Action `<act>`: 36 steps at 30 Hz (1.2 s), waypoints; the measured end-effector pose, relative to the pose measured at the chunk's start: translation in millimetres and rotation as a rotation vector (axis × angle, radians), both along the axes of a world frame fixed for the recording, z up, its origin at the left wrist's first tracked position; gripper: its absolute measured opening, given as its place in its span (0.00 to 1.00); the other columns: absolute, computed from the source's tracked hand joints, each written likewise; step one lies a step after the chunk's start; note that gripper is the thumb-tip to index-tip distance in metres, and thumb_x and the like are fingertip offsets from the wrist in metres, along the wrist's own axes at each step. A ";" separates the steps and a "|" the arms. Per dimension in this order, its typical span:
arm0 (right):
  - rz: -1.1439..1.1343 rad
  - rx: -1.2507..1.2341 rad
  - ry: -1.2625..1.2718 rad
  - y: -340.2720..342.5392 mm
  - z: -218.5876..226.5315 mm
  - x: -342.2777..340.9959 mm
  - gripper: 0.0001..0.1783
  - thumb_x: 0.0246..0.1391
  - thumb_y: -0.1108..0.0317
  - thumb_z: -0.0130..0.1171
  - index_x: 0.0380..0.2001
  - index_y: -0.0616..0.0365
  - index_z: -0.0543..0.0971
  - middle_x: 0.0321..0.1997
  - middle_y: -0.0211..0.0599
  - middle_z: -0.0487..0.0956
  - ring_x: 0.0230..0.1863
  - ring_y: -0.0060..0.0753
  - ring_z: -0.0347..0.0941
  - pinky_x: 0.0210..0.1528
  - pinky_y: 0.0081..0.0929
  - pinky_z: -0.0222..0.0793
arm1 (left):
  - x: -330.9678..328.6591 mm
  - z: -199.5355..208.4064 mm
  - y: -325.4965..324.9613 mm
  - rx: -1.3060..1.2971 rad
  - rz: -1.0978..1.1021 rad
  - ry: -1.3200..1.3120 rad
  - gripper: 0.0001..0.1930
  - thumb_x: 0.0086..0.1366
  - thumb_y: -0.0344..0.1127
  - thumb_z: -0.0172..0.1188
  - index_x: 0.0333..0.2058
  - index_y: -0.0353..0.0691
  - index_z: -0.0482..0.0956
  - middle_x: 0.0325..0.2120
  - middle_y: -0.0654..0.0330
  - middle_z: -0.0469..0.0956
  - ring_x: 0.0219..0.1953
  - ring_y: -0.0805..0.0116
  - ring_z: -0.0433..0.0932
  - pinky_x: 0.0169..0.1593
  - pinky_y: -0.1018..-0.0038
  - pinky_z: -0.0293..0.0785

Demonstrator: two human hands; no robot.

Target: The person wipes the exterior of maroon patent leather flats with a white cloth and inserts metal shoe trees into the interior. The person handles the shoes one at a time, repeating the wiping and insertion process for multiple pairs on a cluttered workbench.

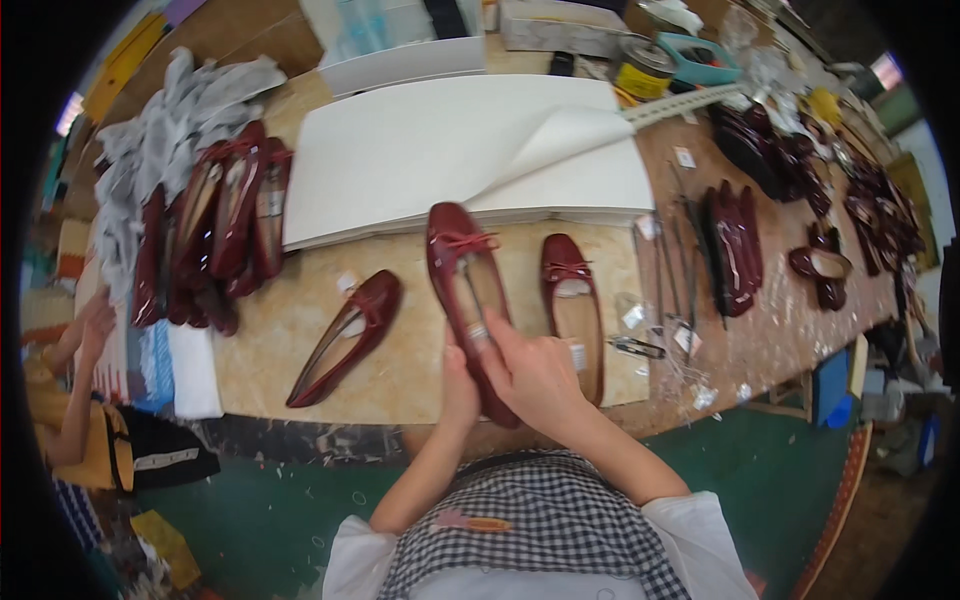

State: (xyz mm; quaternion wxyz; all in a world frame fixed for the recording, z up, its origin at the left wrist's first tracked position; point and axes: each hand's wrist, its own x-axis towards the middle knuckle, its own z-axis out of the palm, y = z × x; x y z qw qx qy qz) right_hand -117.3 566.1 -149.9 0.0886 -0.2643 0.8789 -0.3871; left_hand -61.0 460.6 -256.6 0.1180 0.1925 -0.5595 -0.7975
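Note:
A shiny dark red ballet flat (pixel 446 262) with a bow is held up over the table edge, toe pointing away from me. My left hand (pixel 460 388) grips its left side near the heel. From the right, my right hand (pixel 540 372) closes round the heel half, fingers reaching into the opening over the insole. Just right of it, partly behind my right hand, a matching flat (pixel 563 255) lies on the table. Another red flat (pixel 378 297) rests tilted to the left, toe up and to the right.
A stack of large white sheets (pixel 400 150) lies behind the shoes, its top sheet curled. Several red flats (pixel 237 215) stand bunched at left beside crumpled grey paper (pixel 165 130). More dark red shoes (pixel 735 250) lie right. A co-worker's hand (pixel 95 320) shows far left.

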 end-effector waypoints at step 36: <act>-0.153 -0.283 -0.359 41.8 29.2 -12.1 0.21 0.58 0.67 0.55 0.55 0.57 0.74 0.11 0.36 0.61 0.12 0.25 0.56 0.18 0.27 0.53 | -28.5 37.6 -10.1 -0.080 -0.162 0.115 0.39 0.64 0.61 0.48 0.61 0.34 0.55 0.50 0.53 0.70 0.49 0.64 0.73 0.51 0.70 0.71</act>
